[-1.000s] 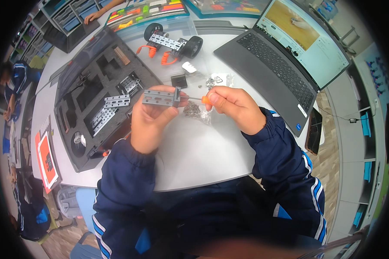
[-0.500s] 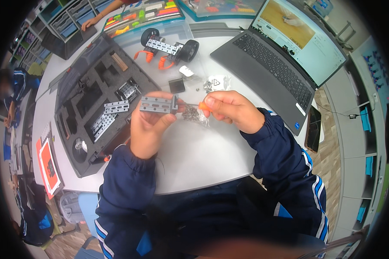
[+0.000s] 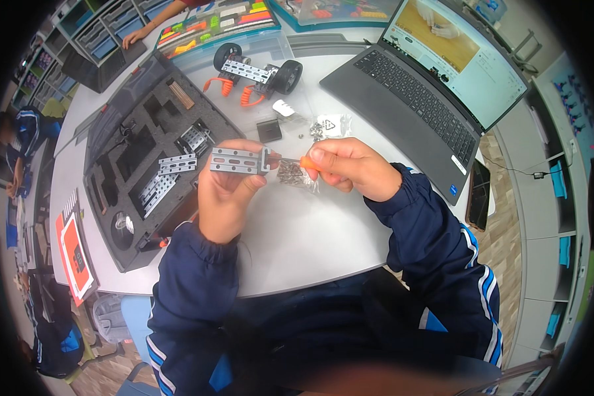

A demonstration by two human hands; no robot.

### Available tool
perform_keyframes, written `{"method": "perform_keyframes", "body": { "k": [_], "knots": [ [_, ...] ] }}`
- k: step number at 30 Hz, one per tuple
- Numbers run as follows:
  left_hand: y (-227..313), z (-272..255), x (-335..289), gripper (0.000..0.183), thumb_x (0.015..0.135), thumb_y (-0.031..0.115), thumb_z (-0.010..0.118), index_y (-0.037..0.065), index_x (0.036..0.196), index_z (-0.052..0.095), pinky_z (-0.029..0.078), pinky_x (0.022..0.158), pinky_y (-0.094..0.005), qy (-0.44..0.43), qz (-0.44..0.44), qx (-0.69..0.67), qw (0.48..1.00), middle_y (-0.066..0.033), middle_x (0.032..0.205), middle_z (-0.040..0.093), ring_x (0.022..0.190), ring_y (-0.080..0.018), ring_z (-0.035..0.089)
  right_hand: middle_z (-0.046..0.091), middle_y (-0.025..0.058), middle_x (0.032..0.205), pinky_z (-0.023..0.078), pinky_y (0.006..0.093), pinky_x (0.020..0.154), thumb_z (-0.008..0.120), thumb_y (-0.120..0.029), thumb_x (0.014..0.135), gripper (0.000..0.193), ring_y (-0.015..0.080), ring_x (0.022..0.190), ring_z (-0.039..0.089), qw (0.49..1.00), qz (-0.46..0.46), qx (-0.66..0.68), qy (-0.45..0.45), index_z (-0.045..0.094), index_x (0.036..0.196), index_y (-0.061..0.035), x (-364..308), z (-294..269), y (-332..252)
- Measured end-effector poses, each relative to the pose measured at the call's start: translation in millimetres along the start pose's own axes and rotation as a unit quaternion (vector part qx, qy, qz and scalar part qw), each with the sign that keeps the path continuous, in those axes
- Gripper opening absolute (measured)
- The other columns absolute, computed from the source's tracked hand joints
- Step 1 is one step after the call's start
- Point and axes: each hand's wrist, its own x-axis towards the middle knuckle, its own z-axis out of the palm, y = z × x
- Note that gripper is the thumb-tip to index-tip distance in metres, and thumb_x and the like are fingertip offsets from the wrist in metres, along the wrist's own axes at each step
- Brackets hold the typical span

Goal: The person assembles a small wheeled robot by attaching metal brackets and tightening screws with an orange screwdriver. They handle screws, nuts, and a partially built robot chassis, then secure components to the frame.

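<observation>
pinching a grey slotted beam (image 3: 234, 161), the left hand (image 3: 228, 198) seems to hold it steady above the table (image 3: 297, 247), inward of the near edge. the right hand (image 3: 354, 169) pinches an orange-handled screwdriver (image 3: 307, 164), its shaft directed to the beam's end, probably so both are in line. farther from that edge, a clear bag (image 3: 343, 124) shows a triangle mark (image 3: 329, 125); stickers (image 3: 457, 155) on the laptop (image 3: 408, 109) are too small for reading.
</observation>
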Motion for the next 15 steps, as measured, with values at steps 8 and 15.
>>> {"method": "perform_keyframes", "body": {
  "k": [8, 15],
  "knots": [
    [-2, -1, 0, 0.032, 0.083, -0.003, 0.067, -0.001, 0.113, 0.054, 0.048, 0.093, -0.0342, -0.001, 0.015, 0.009, 1.0, -0.0133, 0.107, 0.064, 0.102, -0.0213, 0.063, 0.042, -0.0049, 0.065, 0.027, 0.0208, 0.051, 0.047, -0.035, 0.101, 0.036, 0.0046, 0.056, 0.032, 0.999, 0.027, -0.013, 0.029, 0.062, 0.089, -0.0042, 3, -2, 3],
    [-5, -1, 2, 0.033, 0.085, -0.006, 0.063, -0.001, 0.116, 0.053, 0.046, 0.096, -0.0348, 0.027, 0.015, -0.014, 0.999, -0.0144, 0.112, 0.063, 0.106, -0.0214, 0.061, 0.055, -0.0027, 0.073, 0.041, 0.0246, 0.061, 0.047, -0.024, 0.101, 0.028, 0.0088, 0.062, 0.045, 0.903, -0.219, -0.322, 0.182, 0.063, 0.098, -0.0008, 4, 17, 9]
  ]
}}
